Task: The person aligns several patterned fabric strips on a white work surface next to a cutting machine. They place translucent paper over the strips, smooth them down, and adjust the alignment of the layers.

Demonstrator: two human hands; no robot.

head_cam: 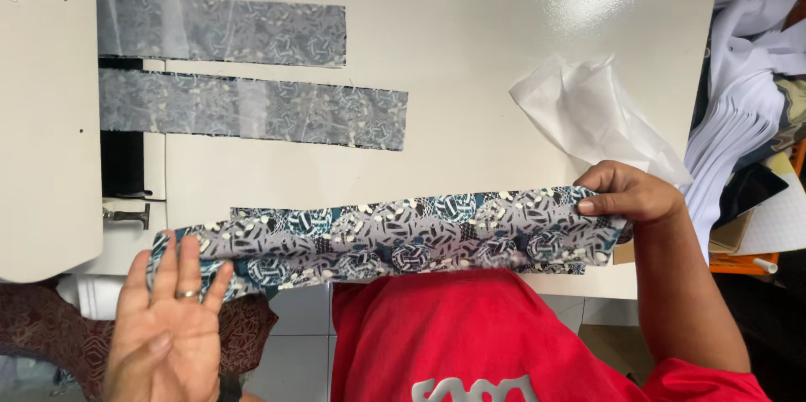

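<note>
A long strip of patterned fabric (395, 238), blue, grey and white, lies along the near edge of the white table (470, 75). My right hand (625, 194) pinches its right end, thumb on top. My left hand (172, 318), wearing a ring, is flat with fingers spread, its fingertips pressing on the strip's left end where the fabric hangs past the table edge. Two paler strips of the same print lie farther up: one (222, 30) at the top left, another (252, 108) just below it.
A crumpled white sheet of thin material (588, 112) lies on the table's right side. A stack of white cloth pieces (747, 108) sits beyond the right edge. A cream machine body (46, 117) stands at the left. My red shirt (478, 335) fills the bottom.
</note>
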